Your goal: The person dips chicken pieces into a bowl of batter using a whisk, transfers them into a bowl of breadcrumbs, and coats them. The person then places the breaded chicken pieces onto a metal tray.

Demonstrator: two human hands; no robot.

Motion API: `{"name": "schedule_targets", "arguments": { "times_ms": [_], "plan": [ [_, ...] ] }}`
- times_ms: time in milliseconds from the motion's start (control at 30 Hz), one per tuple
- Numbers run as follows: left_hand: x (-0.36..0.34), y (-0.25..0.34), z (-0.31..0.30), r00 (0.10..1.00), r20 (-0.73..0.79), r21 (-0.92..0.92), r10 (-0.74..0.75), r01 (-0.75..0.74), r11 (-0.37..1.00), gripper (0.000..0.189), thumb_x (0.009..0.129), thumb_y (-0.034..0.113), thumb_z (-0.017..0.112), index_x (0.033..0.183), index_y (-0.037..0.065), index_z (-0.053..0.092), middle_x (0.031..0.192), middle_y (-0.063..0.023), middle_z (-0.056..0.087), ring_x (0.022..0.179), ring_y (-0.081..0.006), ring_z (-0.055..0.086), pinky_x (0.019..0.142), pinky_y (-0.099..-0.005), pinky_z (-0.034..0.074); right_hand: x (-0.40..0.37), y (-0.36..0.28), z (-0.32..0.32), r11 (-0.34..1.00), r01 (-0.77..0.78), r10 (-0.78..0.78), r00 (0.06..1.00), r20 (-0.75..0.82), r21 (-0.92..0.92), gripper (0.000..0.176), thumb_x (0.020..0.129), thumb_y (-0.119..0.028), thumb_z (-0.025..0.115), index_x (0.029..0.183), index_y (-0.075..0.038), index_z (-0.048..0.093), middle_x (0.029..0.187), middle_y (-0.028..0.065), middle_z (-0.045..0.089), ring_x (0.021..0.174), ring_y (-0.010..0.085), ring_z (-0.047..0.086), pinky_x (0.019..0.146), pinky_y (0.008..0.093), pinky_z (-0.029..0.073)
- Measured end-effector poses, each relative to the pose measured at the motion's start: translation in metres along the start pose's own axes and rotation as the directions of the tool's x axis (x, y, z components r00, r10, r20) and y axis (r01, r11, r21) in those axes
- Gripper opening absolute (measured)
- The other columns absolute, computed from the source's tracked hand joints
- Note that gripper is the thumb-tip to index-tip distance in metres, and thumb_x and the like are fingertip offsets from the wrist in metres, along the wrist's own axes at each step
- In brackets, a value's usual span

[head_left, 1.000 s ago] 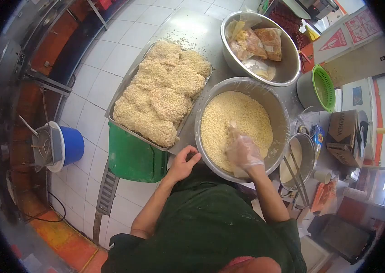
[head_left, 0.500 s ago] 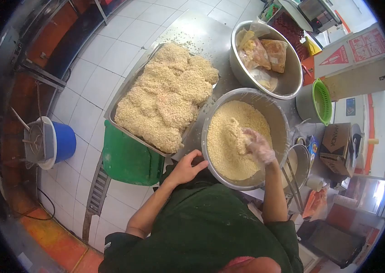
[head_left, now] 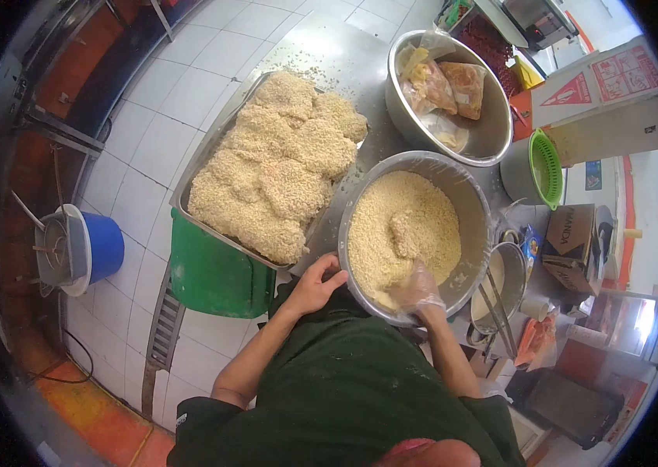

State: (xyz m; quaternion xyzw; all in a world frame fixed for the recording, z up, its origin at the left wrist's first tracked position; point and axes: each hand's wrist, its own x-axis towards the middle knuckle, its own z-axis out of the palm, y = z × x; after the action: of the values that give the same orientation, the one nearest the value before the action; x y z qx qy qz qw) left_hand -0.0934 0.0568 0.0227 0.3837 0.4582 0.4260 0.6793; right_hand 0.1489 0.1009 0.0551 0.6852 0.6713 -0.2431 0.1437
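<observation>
My right hand [head_left: 420, 289], in a clear plastic glove, is down in the pale crumbs [head_left: 379, 233] near the close side of a big grey bowl [head_left: 478, 268]. Crumbs hide its fingertips. Just beyond it, a crumb-coated piece [head_left: 404, 235] lies partly buried. My left hand [head_left: 315, 285] is bare and rests against the bowl's outer left side, thumb and fingers apart. To the left, a metal tray [head_left: 196, 170] is heaped with several crumb-coated pieces [head_left: 266, 167].
Behind the crumb bowl stands a metal bowl [head_left: 500, 144] with bagged food [head_left: 465, 89]. At right are a pot [head_left: 512, 272] of pale liquid with tongs [head_left: 498, 303], a green colander [head_left: 547, 170] and a cardboard box [head_left: 570, 245]. A green bin [head_left: 216, 272] sits below the tray.
My right hand has moved from mid-bowl toward the near rim and down into the crumbs. The coated piece it was at now lies in the crumbs. My left hand stays by the bowl.
</observation>
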Motion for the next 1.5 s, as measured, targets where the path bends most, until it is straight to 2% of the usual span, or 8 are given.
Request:
{"name": "schedule_targets", "arguments": {
  "times_ms": [200, 333, 567, 767, 833, 1300, 1333, 1500],
  "plan": [
    [0.000, 0.008, 0.003, 0.998, -0.024, 0.049, 0.053, -0.052, 0.997, 0.015, 0.088, 0.015, 0.057, 0.095, 0.002, 0.052, 0.086, -0.0007, 0.054, 0.081, -0.0086, 0.052, 0.076, -0.0252, 0.044, 0.013, 0.023, -0.046, 0.792, 0.006, -0.133, 0.978, 0.163, 0.611, 0.052, 0.078, -0.022, 0.059, 0.123, 0.001, 0.046, 0.104, 0.0244, 0.060, 0.091, 0.0330, 0.060, 0.080, 0.0381, 0.047],
    [0.003, -0.001, 0.002, 1.000, -0.011, -0.010, 0.028, -0.028, 1.000, 0.015, 0.089, 0.016, 0.057, 0.095, 0.003, 0.052, 0.086, -0.0009, 0.054, 0.081, -0.0093, 0.052, 0.075, -0.0258, 0.043, 0.072, -0.023, -0.040, 0.827, 0.546, -0.544, 0.717, -0.436, -0.133, 0.052, 0.083, -0.035, 0.054, 0.124, -0.003, 0.048, 0.126, 0.0249, 0.047, 0.116, 0.0324, 0.046, 0.097, 0.0415, 0.035],
    [0.005, -0.008, 0.001, 0.999, -0.022, -0.005, 0.027, -0.027, 1.000, 0.017, 0.088, 0.019, 0.058, 0.093, 0.003, 0.054, 0.085, -0.0008, 0.055, 0.078, -0.0090, 0.052, 0.073, -0.0250, 0.044, 0.104, -0.027, 0.018, 0.929, 0.242, -0.346, 0.836, -0.426, -0.280, 0.066, 0.085, -0.025, 0.047, 0.140, 0.000, 0.019, 0.146, 0.0252, 0.008, 0.135, 0.0305, 0.018, 0.109, 0.0368, 0.017],
    [0.002, -0.012, 0.004, 0.997, -0.051, -0.025, 0.064, -0.065, 0.998, 0.018, 0.088, 0.020, 0.058, 0.094, 0.004, 0.054, 0.082, 0.0007, 0.055, 0.075, -0.0077, 0.051, 0.070, -0.0242, 0.043, 0.064, -0.001, -0.043, 0.946, 0.246, -0.199, 0.955, -0.219, 0.210, 0.071, 0.072, -0.040, 0.063, 0.127, 0.000, 0.044, 0.113, 0.0204, 0.057, 0.094, 0.0298, 0.059, 0.078, 0.0356, 0.047],
    [0.004, -0.010, 0.003, 0.999, -0.029, -0.037, 0.037, -0.038, 0.999, 0.019, 0.088, 0.021, 0.058, 0.095, 0.004, 0.054, 0.081, 0.0009, 0.055, 0.074, -0.0074, 0.050, 0.069, -0.0240, 0.043, 0.082, 0.003, -0.056, 0.993, 0.031, -0.072, 0.926, 0.372, 0.116, 0.051, 0.070, -0.043, 0.065, 0.100, -0.002, 0.064, 0.086, 0.0151, 0.064, 0.071, 0.0243, 0.060, 0.061, 0.0359, 0.046],
    [0.002, -0.006, 0.006, 0.998, -0.046, -0.029, 0.041, -0.043, 0.999, 0.017, 0.090, 0.020, 0.056, 0.092, 0.004, 0.053, 0.080, 0.0015, 0.054, 0.073, -0.0055, 0.048, 0.068, -0.0226, 0.041, 0.086, 0.063, -0.015, 0.588, 0.264, -0.275, 0.954, -0.118, 0.765, 0.045, 0.077, -0.039, 0.066, 0.095, 0.001, 0.058, 0.075, 0.0077, 0.062, 0.065, 0.0158, 0.058, 0.058, 0.0334, 0.046],
    [0.003, -0.007, 0.006, 0.998, -0.041, -0.027, 0.039, -0.040, 0.999, 0.017, 0.090, 0.020, 0.056, 0.092, 0.004, 0.053, 0.080, 0.0015, 0.054, 0.073, -0.0055, 0.048, 0.068, -0.0226, 0.041, 0.002, -0.022, -0.093, 0.938, 0.338, -0.339, 0.941, -0.009, -0.080, 0.056, 0.078, -0.043, 0.063, 0.104, 0.005, 0.054, 0.083, 0.0167, 0.064, 0.075, 0.0284, 0.062, 0.069, 0.0396, 0.048],
    [0.000, -0.004, 0.011, 0.998, -0.057, -0.082, 0.031, -0.036, 0.996, 0.015, 0.090, 0.019, 0.055, 0.093, 0.005, 0.053, 0.080, 0.0030, 0.052, 0.074, -0.0041, 0.046, 0.067, -0.0209, 0.039, -0.011, -0.006, -0.032, 0.983, 0.081, -0.080, 0.997, 0.014, -0.165, 0.060, 0.077, -0.039, 0.059, 0.107, 0.012, 0.049, 0.091, 0.0252, 0.062, 0.087, 0.0375, 0.060, 0.080, 0.0415, 0.046]
  ]
}}
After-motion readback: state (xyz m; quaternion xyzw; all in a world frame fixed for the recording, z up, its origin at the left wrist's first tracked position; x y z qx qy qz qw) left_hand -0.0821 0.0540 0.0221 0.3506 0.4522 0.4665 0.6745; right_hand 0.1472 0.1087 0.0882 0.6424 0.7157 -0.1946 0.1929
